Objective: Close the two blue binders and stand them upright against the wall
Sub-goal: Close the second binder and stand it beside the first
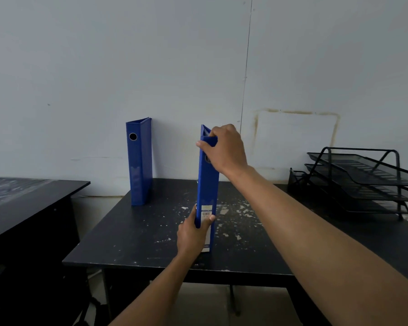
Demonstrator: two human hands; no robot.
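Two hands clamp the closed blue plastic binder (207, 184), long axis vertical: right hand (224, 149) pinching top, left hand (193, 234) gripping base; grey wall (174, 67) beyond.

- The person's 2 bare forearms reach forward from the bottom of the view.
- The left hand (193, 234) sits low, wrist straight, its thumb and fingers pinched on the bottom of the near binder's (206, 191) spine.
- The right hand (224, 149) is raised higher, wrist bent downward, fingers curled over the binder's top and thumb pressed on its left edge.
- The right arm runs long and almost straight from the lower right corner.
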